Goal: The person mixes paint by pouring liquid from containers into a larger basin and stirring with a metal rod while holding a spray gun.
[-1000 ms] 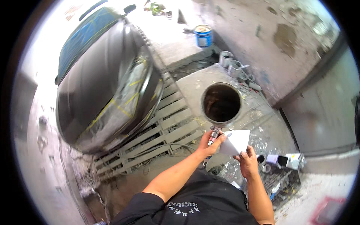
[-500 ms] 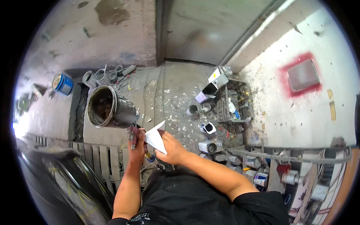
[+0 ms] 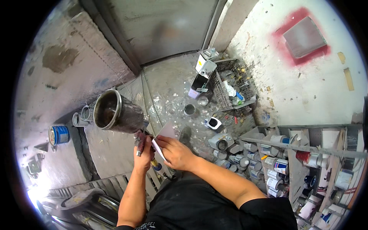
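Note:
My left hand (image 3: 142,160) is closed around the handle of a paint spray gun (image 3: 140,142). The gun's reddish body is stained, and a large metal paint cup (image 3: 132,116) sits on it, tilted with its open mouth toward the upper left. Inside the cup the wall looks dark and wet. A folded white paper cone (image 3: 168,131), which looks like a paint strainer, is pinched in my right hand (image 3: 178,154), close beside the gun. Its far part looks thin and see-through. A hose fitting (image 3: 156,165) hangs below my left hand.
Open cans (image 3: 189,110) and a grey plastic crate (image 3: 230,102) stand on the spattered floor ahead. Shelves (image 3: 290,174) crowded with paint tins are at the right. A blue tin (image 3: 59,135) sits at the left, above a dark car part (image 3: 92,209).
My view has turned, so the room shifts and tilts. The paper cone has turned more edge-on between my hands. Both hands keep their holds.

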A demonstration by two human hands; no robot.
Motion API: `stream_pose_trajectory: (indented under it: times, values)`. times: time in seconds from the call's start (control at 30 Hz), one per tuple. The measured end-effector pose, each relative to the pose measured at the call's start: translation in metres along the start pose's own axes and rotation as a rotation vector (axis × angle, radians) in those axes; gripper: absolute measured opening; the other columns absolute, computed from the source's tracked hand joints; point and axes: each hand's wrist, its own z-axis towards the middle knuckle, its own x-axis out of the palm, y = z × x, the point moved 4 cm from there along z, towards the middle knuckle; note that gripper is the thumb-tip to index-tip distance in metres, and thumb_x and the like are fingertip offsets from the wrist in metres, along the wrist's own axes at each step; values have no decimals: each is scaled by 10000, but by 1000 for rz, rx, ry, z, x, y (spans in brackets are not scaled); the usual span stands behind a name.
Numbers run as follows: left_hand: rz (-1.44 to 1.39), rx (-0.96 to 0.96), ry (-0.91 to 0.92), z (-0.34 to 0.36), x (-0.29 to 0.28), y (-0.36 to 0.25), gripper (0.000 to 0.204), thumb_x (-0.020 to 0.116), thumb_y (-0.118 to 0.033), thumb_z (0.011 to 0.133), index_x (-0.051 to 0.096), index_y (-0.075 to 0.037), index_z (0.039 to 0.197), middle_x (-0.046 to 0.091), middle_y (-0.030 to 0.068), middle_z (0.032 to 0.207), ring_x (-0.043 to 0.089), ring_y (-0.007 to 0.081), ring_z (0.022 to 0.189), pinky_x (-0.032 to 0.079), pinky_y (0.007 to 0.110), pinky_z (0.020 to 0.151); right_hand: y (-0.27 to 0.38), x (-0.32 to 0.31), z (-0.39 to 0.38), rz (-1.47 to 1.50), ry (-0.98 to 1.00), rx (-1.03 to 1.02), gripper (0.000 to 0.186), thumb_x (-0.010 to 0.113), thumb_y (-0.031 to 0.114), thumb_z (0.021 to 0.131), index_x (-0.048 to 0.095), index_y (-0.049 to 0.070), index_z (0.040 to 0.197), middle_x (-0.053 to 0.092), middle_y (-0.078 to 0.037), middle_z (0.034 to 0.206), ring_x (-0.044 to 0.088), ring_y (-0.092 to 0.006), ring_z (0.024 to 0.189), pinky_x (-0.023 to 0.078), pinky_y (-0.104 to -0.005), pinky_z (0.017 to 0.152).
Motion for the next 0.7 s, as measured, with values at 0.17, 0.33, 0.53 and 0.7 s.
stream_pose_trajectory:
  times: [0.17, 0.33, 0.53, 0.7]
  values:
    - [59, -60, 36, 73, 26, -20, 252, 584, -251, 941, 610, -15, 1027, 549, 3, 731, 466, 72, 586, 358, 235, 505, -75, -13, 33, 18, 38, -22, 464, 715, 67, 582, 599, -41, 1018, 500, -180, 1300, 437, -368, 1258, 378, -462, 1037]
    - [152, -35, 10, 131, 51, -30, 241, 600, -224, 931, 610, -17, 1053, 566, 11, 758, 467, 64, 608, 366, 231, 532, -130, -44, 50, 11, -94, 65, 234, 667, 74, 650, 589, 5, 859, 572, -143, 1174, 467, -337, 1232, 391, -450, 1029]
    - [307, 34, 4, 173, 60, -37, 366, 626, -285, 919, 562, 12, 1124, 596, 48, 784, 495, 77, 641, 395, 225, 565, -172, -78, 55, -90, -169, 238, 194, 679, 99, 638, 580, 66, 801, 582, -51, 930, 546, -262, 1075, 409, -478, 997]
    - [433, 64, 174, 190, 57, -38, 451, 662, -307, 896, 553, 69, 1118, 575, 32, 776, 498, 76, 673, 408, 218, 622, -182, -68, 64, -197, -1, 235, 109, 641, 146, 668, 575, 92, 736, 577, -40, 827, 532, -246, 1070, 345, -537, 1059]
